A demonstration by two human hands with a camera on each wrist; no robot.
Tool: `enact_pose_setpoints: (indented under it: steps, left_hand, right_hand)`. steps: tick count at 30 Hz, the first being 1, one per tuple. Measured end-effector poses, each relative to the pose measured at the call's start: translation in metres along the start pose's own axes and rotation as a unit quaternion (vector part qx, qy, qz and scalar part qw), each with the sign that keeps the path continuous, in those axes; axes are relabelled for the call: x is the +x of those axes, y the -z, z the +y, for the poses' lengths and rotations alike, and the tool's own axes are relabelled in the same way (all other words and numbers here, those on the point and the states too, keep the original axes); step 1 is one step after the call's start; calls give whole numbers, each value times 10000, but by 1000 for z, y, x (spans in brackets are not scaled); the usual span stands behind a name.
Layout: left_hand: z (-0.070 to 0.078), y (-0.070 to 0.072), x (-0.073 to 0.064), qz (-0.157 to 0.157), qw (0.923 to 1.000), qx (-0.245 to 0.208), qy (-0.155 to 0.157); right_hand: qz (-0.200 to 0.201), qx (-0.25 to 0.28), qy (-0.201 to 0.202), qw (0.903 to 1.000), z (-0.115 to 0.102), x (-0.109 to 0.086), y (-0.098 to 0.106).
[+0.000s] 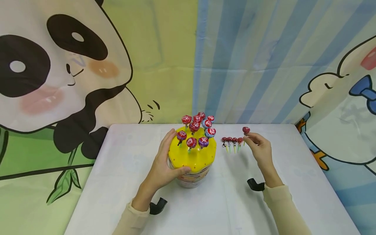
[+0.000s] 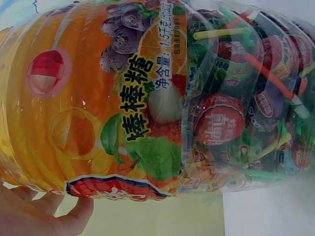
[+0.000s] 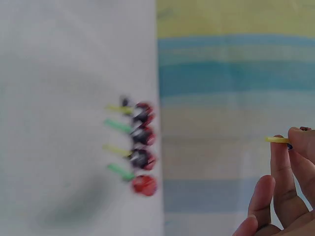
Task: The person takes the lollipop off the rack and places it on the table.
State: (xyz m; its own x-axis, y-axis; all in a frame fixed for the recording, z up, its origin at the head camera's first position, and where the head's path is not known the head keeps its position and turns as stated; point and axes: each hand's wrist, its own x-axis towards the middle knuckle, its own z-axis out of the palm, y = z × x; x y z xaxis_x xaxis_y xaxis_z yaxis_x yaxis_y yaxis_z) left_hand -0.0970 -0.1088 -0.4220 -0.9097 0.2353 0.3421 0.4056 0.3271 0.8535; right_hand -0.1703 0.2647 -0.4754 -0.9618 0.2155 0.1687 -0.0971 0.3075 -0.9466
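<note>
A plastic candy jar (image 2: 162, 98) with a yellow lid (image 1: 192, 153) stands upright on the table, and more wrapped lollipops show through its lower wall. Several lollipops stick up from the lid, among them a purple-and-red lollipop (image 1: 203, 142). My left hand (image 1: 163, 169) grips the jar at the lid's left side, thumb along the front rim. To the right, my right hand (image 1: 260, 151) pinches a dark red lollipop (image 1: 246, 130) by its stick, head up. In the right wrist view its yellow stick (image 3: 276, 139) pokes out between thumb and fingertip.
A short row of lollipops (image 1: 234, 140) lies on the white table (image 1: 123, 182) between the jar and my right hand, sticks toward me. Behind the table's back edge hangs a printed cloth (image 1: 164, 39) with cartoon animals. Black curved pieces (image 1: 158, 206) sit at both wrists.
</note>
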Motion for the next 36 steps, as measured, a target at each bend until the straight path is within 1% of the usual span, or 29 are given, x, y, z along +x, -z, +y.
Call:
enact_pose_setpoints:
  steps: [5,9,13,16,19,24,28,33,36]
  left_hand:
    - [0,0,1,6,10000,-46,-49]
    - [0,0,1,-3,10000,-79,-54]
    - [-1,0,1,10,10000,-72,-56]
    - [-1,0,1,21,9999,-66,-77]
    - [-1,0,1,3,10000,-60,-63]
    - [0,0,1,-26,10000,-65,-1]
    - [0,0,0,-23,10000,-68,27]
    - [0,0,0,-15,10000,-62,19]
    - [0,0,1,-19,10000,-59,-1]
  right_hand:
    - [33,-350,-710,9969,34,11,5]
    - [35,-752,-1106,9910,53,17,8]
    - [31,-1263,-1225,9844,64,24,9]
    - [-15,-1627,-1296,9781,68,27,9]
    - [-111,-1892,-1465,9709,71,28,7]
    - [-269,-2083,-1668,9634,74,31,7]
    - [-352,-2309,-1661,9580,76,32,9]
    - [-439,-2667,-1688,9479,77,34,11]
    - [-474,-2750,-1676,9455,77,35,11]
